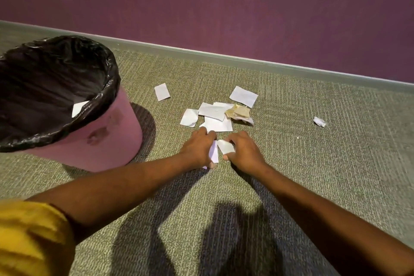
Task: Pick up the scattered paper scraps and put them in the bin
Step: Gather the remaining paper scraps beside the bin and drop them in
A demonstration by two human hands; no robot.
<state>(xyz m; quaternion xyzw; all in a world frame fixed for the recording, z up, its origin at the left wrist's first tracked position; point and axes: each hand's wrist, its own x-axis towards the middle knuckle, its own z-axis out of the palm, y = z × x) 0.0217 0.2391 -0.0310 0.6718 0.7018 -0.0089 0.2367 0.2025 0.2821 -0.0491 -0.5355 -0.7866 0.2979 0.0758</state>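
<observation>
Several white paper scraps (pixel 215 112) lie in a loose pile on the carpet, with a crumpled yellowish wad (pixel 238 112) at their right side. One flat scrap (pixel 162 91) lies apart to the left, another (pixel 243 96) behind the pile, and a small crumpled ball (pixel 319 121) far right. My left hand (pixel 198 147) is shut on a white scrap (pixel 214 153). Beside it, my right hand (pixel 244 152) pinches another white scrap (pixel 225 146). The pink bin (pixel 107 141) with a black liner stands at the left; a scrap (pixel 78 108) rests inside against its rim.
A purple wall (pixel 224 6) with a grey skirting board (pixel 201 54) runs behind the scraps. Green-grey carpet (pixel 313 163) covers the floor. A yellow sleeve (pixel 29 237) shows at the lower left. Shadows of my arms fall on the carpet in front.
</observation>
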